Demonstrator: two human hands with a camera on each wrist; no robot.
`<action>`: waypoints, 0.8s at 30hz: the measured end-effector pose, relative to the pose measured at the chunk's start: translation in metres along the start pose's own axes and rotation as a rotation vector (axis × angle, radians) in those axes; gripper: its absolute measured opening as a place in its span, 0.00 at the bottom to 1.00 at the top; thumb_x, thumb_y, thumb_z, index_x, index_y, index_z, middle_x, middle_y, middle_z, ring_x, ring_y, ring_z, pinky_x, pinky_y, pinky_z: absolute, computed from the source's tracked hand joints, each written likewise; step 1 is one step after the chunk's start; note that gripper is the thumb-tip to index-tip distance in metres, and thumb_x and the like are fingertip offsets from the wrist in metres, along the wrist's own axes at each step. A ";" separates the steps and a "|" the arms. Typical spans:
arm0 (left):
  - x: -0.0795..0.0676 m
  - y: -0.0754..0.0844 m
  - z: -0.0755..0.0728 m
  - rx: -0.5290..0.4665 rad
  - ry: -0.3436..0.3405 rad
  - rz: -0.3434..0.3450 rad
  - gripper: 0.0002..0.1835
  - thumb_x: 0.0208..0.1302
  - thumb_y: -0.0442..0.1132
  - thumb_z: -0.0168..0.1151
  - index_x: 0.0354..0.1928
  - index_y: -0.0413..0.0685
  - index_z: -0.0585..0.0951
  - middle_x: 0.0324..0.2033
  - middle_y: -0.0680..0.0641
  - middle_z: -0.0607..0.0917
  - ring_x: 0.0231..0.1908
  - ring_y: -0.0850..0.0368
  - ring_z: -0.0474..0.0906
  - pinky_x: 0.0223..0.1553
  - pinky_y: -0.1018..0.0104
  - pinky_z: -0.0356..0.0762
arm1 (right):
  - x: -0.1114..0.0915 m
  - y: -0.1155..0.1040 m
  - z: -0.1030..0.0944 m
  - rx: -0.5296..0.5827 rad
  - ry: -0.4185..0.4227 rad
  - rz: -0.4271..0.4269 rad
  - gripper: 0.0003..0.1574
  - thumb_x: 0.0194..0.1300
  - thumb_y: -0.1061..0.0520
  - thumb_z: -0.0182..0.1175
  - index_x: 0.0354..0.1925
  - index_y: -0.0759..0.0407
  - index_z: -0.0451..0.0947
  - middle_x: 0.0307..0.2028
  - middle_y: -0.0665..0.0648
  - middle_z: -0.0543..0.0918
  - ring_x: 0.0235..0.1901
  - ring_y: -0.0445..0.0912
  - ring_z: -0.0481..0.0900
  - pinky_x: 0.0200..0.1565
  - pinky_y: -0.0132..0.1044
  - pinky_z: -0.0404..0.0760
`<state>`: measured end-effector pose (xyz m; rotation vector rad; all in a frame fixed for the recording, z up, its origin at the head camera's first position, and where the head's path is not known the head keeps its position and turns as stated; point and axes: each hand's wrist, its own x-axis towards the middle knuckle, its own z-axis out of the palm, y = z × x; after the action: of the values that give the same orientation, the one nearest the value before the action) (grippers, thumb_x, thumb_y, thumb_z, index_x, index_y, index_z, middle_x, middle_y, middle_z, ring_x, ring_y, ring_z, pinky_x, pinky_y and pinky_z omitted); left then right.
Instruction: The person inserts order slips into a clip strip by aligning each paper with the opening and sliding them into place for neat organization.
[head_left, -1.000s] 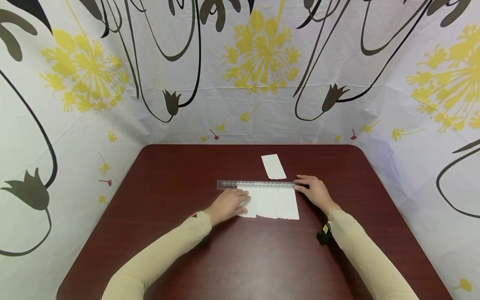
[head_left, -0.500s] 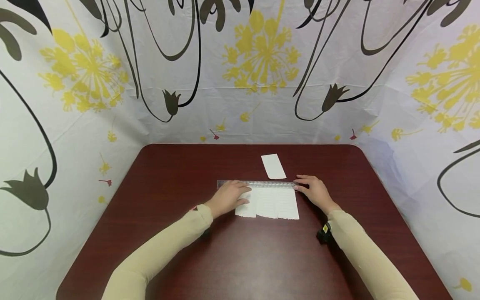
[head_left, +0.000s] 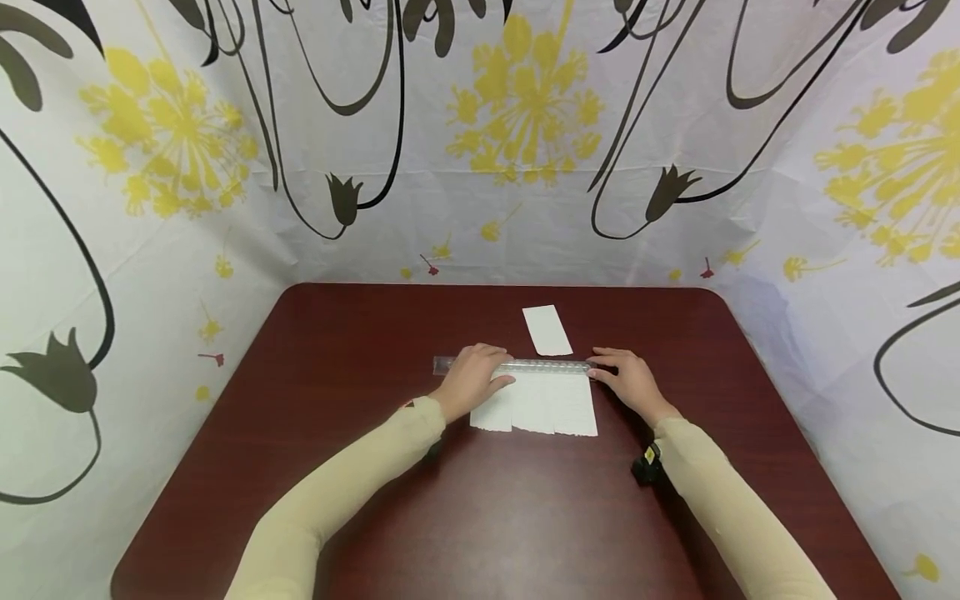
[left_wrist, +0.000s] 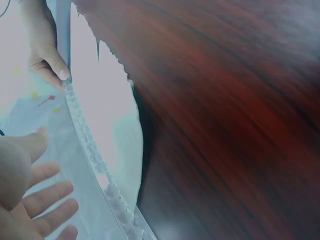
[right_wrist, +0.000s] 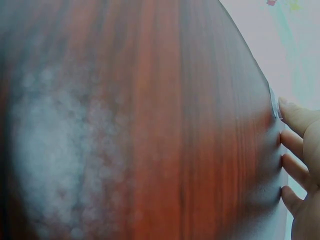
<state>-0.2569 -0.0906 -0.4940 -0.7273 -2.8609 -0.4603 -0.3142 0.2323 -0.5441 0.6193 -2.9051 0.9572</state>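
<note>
A clear plastic ruler point(head_left: 551, 366) lies crosswise along the upper edge of white lined paper pieces point(head_left: 534, 410) set side by side, their lower edges ragged. My right hand point(head_left: 628, 385) pinches the ruler's right end; in the right wrist view the thumb of that hand point(right_wrist: 306, 145) is at the ruler's tip, other fingers against the table. Over the ruler's left part is my left hand point(head_left: 472, 379), fingers extended, hiding the top of the leftmost piece. The left wrist view shows this hand point(left_wrist: 25, 200) with spread, relaxed fingers beside the ruler point(left_wrist: 90, 145).
A separate white paper strip point(head_left: 547, 331) lies slightly slanted beyond the ruler. All of it rests on a dark red-brown wooden table point(head_left: 360, 333) with rounded far corners. A white curtain point(head_left: 420, 208) with flower prints surrounds the table.
My left hand has moved from the leftmost paper piece up and to the right, onto the ruler. The right hand stays at the ruler's right end; ruler and papers look unmoved.
</note>
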 end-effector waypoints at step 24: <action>0.071 0.020 0.021 -0.110 -0.007 -0.356 0.21 0.69 0.53 0.60 0.21 0.52 0.85 0.21 0.52 0.84 0.30 0.56 0.76 0.43 0.57 0.71 | 0.000 0.000 0.001 0.000 0.007 -0.017 0.24 0.69 0.51 0.62 0.59 0.58 0.80 0.68 0.63 0.73 0.70 0.64 0.64 0.66 0.64 0.65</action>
<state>-0.3103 -0.0356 -0.4933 -0.2294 -2.9967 -0.6645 -0.3141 0.2312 -0.5449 0.6385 -2.8892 0.9554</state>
